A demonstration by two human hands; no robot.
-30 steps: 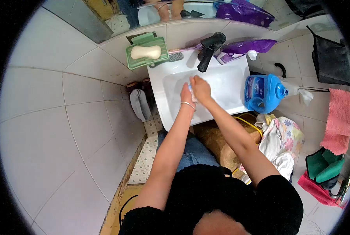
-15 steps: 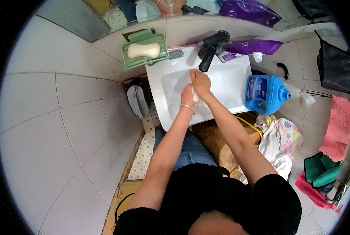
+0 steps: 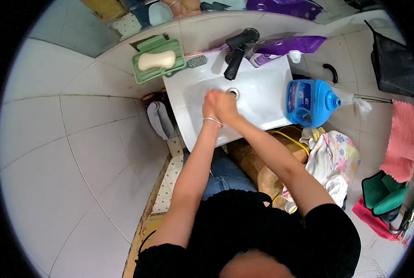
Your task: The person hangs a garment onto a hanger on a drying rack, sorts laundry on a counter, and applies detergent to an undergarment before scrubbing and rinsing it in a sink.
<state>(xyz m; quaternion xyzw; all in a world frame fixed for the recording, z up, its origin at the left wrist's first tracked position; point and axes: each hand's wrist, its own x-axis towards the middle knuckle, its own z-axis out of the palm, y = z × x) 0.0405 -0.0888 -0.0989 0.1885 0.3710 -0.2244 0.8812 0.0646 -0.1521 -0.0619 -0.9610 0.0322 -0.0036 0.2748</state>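
Observation:
Both my hands are pressed together over the white washbasin (image 3: 262, 107), slightly smeared by motion. My left hand (image 3: 209, 104), with a bracelet at its wrist, is closed against my right hand (image 3: 226, 107). My right hand's fingers are curled over the left. Whatever lies between the palms is hidden now; half a second ago a pale, crumpled, cloth-like bit showed there. Just right of the hands is the drain (image 3: 233, 93). Above them stands the black faucet (image 3: 235, 60), apart from both hands; no water stream is visible.
A green soap dish (image 3: 135, 73) with a pale soap bar (image 3: 157, 60) sits at the back left, beside a grey brush (image 3: 197, 61). A purple pouch (image 3: 290, 45) lies behind the basin. A blue jug (image 3: 311, 103) rests on the right rim. Cloths (image 3: 332, 157) are heaped below.
My joined hands have moved left and a little toward me in the basin, uncovering the drain. The pale crumpled thing between them has gone out of sight. The view has shifted slightly.

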